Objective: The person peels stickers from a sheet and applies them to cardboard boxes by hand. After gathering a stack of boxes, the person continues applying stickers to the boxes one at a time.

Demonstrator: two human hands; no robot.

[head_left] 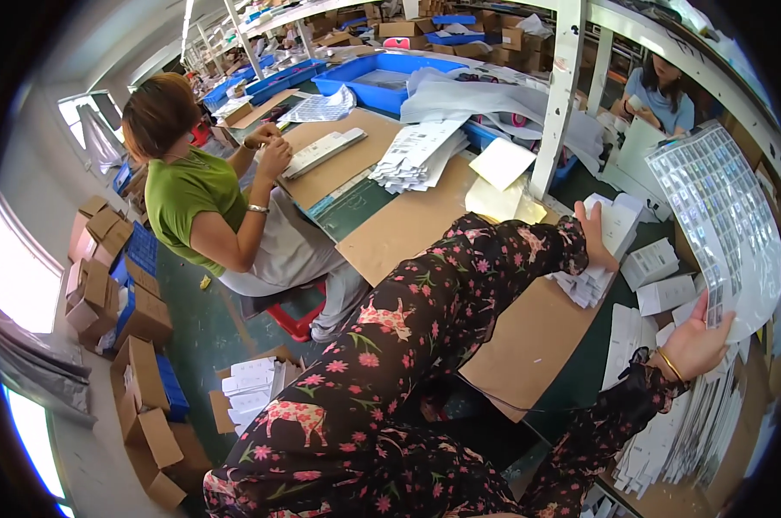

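Observation:
In a dark floral sleeve, my left hand (594, 240) reaches across the table, fingers stretched out against the side of a pile of white flat cartons (619, 223). My right hand (694, 344), with a yellow bangle at the wrist, is closed on the lower edge of a sheet of small labels (710, 211). This glossy, translucent sheet carries rows of small squares and stands up, curving at its bottom end. Small white boxes (649, 263) sit between my two hands. Below my right hand lie many white flat cartons (667, 445) in rows.
A co-worker in green (188, 194) sits at the left, hands over a white carton stack (326, 152). Another person (662, 95) is behind the white post (563, 99). Yellowish paper sheets (503, 164), a blue tray (382, 73) and cardboard boxes (140, 380) stand around.

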